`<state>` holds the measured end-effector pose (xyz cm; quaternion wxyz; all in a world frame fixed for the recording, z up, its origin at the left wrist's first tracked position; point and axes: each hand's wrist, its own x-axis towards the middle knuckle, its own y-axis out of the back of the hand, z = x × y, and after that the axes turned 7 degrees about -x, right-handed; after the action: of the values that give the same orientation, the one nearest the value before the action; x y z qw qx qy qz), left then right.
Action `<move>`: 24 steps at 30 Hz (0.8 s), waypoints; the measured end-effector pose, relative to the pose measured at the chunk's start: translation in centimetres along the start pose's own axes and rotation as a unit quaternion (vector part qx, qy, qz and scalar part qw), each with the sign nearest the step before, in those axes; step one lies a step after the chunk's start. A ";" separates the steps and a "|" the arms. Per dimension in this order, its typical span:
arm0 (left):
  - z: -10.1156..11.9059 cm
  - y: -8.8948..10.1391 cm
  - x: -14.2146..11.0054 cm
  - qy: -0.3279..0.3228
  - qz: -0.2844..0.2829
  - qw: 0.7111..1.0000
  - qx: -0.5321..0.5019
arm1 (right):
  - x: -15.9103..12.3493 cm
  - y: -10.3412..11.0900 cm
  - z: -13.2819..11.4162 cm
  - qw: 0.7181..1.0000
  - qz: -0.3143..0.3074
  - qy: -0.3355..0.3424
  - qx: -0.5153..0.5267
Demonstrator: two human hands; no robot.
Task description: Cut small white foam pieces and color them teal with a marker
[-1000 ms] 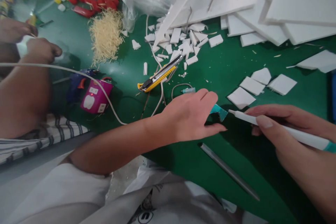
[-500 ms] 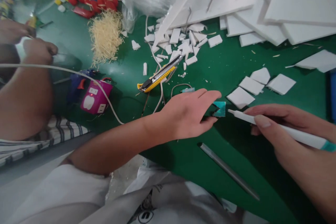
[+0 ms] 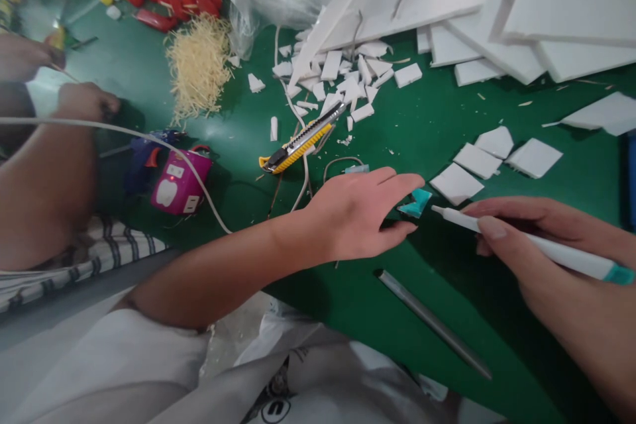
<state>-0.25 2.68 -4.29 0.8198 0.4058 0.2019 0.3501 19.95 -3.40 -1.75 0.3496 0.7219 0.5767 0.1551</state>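
My left hand (image 3: 360,212) reaches over the green table (image 3: 437,112) and pinches a small teal piece (image 3: 416,202) between its fingertips. My right hand (image 3: 551,248) grips a white pen-shaped tool (image 3: 527,242) with a teal end, its tip just right of the teal piece. A grey metal rod (image 3: 432,322) lies on the table below both hands.
A yellow utility knife (image 3: 303,139) lies left of a heap of white foam scraps (image 3: 342,79). Three foam squares (image 3: 494,159) and large foam boards (image 3: 497,6) sit at right. A pink power strip (image 3: 179,182), a white cable and a pile of sticks (image 3: 199,66) are left. Another person's arms (image 3: 47,165) are at the far left.
The teal piece has turned and shifted slightly up between my left fingertips. My right hand with the tool has barely moved. The other person's hands shifted a little.
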 end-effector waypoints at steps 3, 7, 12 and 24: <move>0.0 0.0 0.2 0.015 -0.002 1.000 -0.006 | 0.1 0.1 -0.1 1.000 0.005 -0.004 -0.010; -0.1 -0.1 0.2 0.011 0.002 1.000 -0.016 | 0.3 0.4 0.0 1.000 0.001 -0.001 -0.010; -0.3 -0.2 0.2 0.002 0.007 1.000 -0.020 | 0.2 0.3 0.2 1.000 -0.002 -0.008 -0.006; -0.3 -0.1 0.3 0.006 -0.004 1.000 0.001 | 0.3 0.5 0.2 1.000 -0.020 0.017 -0.011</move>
<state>-0.19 3.03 -4.54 0.8196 0.4036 0.2086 0.3491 20.55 -3.18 -1.56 0.3508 0.7036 0.5950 0.1670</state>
